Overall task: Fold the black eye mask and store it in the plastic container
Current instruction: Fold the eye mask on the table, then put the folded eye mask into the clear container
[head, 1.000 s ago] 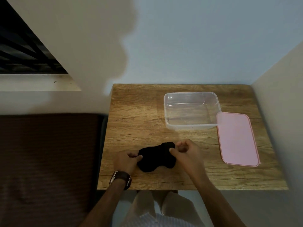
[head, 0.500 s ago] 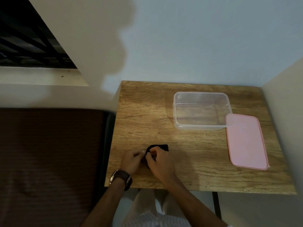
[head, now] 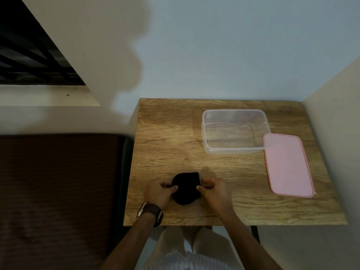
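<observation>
The black eye mask (head: 186,189) lies folded into a compact rounded shape on the wooden table (head: 175,137), near its front edge. My left hand (head: 158,193), with a watch on the wrist, pinches the mask's left side. My right hand (head: 213,190) pinches its right side. The clear plastic container (head: 234,131) stands open and empty at the back right of the table, well away from both hands. Its pink lid (head: 287,164) lies flat beside it on the right.
A dark brown mattress or cushion (head: 58,191) lies left of the table. Walls close in behind the table and on its right. A barred window (head: 29,61) is at the upper left. My light trousers (head: 187,246) show below the table's front edge.
The mask went from spread wide to folded in half. My right hand carried one end over to the left, then both hands moved apart and now hold the folded mask by its sides.
</observation>
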